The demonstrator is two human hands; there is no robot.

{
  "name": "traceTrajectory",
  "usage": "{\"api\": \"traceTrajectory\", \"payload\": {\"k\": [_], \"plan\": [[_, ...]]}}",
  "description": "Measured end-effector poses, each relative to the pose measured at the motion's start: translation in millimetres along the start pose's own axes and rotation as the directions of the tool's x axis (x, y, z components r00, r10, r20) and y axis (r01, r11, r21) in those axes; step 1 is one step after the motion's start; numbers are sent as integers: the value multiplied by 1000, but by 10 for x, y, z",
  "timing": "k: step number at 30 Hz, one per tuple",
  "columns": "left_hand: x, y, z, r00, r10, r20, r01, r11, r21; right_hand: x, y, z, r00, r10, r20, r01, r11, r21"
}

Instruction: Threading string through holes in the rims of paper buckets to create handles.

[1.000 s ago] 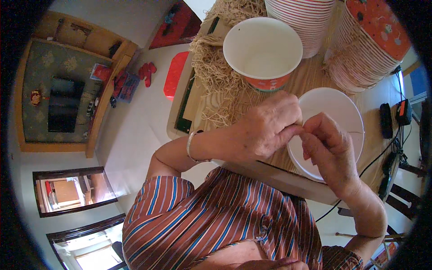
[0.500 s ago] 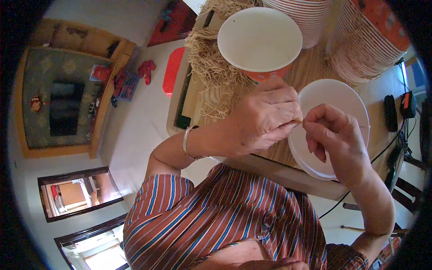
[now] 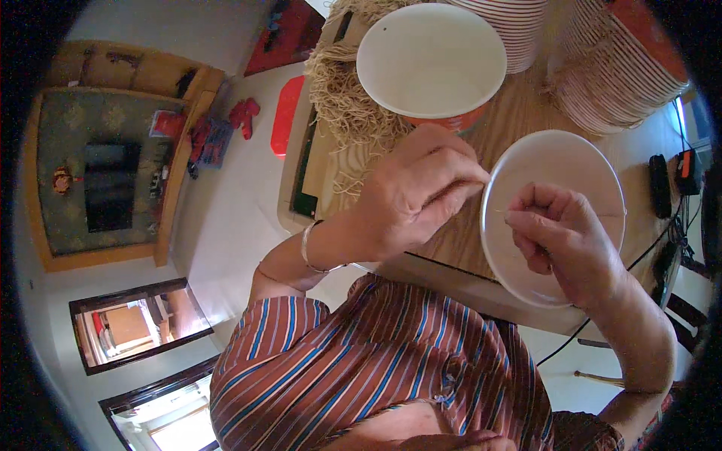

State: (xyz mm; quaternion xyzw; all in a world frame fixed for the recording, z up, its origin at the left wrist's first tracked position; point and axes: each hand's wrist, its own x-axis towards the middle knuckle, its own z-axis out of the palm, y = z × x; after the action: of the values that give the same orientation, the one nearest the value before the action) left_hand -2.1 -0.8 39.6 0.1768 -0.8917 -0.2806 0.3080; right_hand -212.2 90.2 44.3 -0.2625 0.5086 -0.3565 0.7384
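Observation:
A white paper bucket (image 3: 560,173) stands on the wooden table (image 3: 519,113) right in front of me. My left hand (image 3: 414,195) pinches its left rim with thumb and fingertips. My right hand (image 3: 560,237) hovers over the bucket's open mouth, fingers pinched on a thin pale string (image 3: 502,213) that runs toward the left rim. A second white bucket (image 3: 430,62) with an orange band stands just behind my left hand. A silver bangle (image 3: 308,248) circles my left wrist.
A heap of pale straw-like strings (image 3: 347,98) lies at the table's left end. Stacks of nested buckets (image 3: 613,71) stand at the back right. Black devices and cables (image 3: 665,188) lie at the right edge. A red stool (image 3: 286,124) stands on the floor.
Both hands and the bucket have shifted slightly right and lower. My left hand has moved off the bucket's mouth to its left rim; the right hand has drawn apart from it.

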Motion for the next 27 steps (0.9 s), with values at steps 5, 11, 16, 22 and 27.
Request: {"api": "traceTrajectory", "payload": {"k": [5,11,16,22,27], "plan": [[-224,-124,114,973,-233,9,231,961,-154,55,18,22,1000,1,2,-1,999,-40],[-311,-122,190,945,-317,78,326,901,-286,80,-3,46,1000,7,11,-6,997,-76],[-349,-148,234,952,-300,65,305,899,-315,119,0,79,1000,19,-3,-20,996,-84],[-350,-152,223,959,-276,72,283,899,-333,138,15,76,1000,-2,9,3,993,-118],[-351,-133,210,957,-279,78,289,905,-312,141,3,78,1000,8,15,-6,993,-121]]}}
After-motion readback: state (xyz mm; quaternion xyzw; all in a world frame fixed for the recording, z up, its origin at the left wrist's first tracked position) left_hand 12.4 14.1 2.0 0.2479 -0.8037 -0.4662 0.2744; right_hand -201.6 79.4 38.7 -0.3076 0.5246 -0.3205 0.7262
